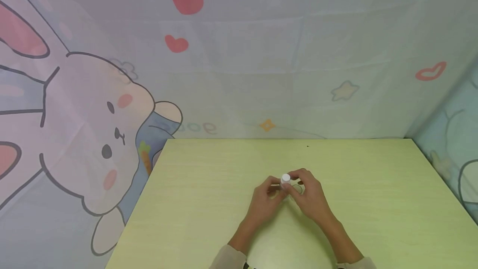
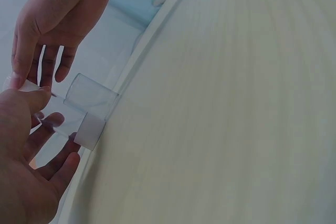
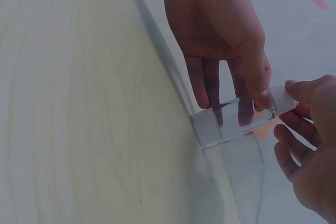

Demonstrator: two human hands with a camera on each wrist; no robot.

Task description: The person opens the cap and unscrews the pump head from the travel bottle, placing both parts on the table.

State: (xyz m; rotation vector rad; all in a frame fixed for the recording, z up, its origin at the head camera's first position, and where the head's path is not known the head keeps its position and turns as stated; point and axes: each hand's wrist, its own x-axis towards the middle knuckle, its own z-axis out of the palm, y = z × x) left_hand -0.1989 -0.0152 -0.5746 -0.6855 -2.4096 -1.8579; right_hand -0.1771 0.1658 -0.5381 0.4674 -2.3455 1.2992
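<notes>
A small clear bottle [image 3: 229, 121] with a white cap [image 1: 285, 177] stands upright on the table, white in its lowest part [image 2: 90, 131]. My left hand [image 1: 263, 203] grips the bottle's body between thumb and fingers. The thumb and forefinger of my right hand [image 1: 312, 199] pinch the cap [image 3: 283, 100], with the other fingers loosely bent. Close beside the bottle, on the right in the head view, is a clear empty-looking cup [image 2: 90, 96], partly hidden by my right hand.
The pale wooden table [image 1: 373, 202] reaches back to a hanging cloth [image 1: 242, 74] printed with a rabbit, hearts and a star. A tiny dark speck [image 1: 308, 146] lies near the table's back edge. Another patterned cloth [image 1: 452, 128] hangs on the right.
</notes>
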